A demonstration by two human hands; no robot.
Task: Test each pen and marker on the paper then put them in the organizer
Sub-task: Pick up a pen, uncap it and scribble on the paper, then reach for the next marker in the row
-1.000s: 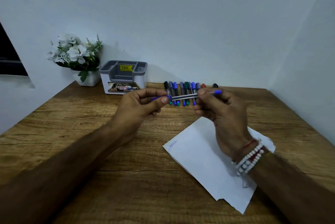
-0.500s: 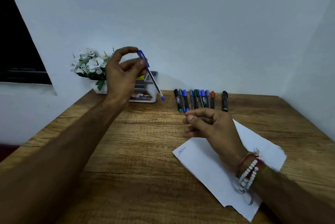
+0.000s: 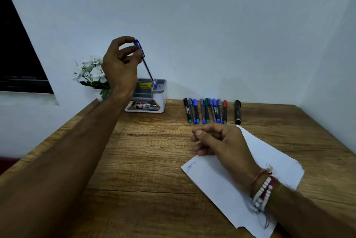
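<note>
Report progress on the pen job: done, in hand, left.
Done: one blue scribble on the paper. In hand: the left hand holds the blue pen, lower end at the organizer's right compartment. Left: the whole row of pens and markers.

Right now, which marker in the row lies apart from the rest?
The all-black marker at the right end; a gap of bare wood separates it from the red-capped marker.
</note>
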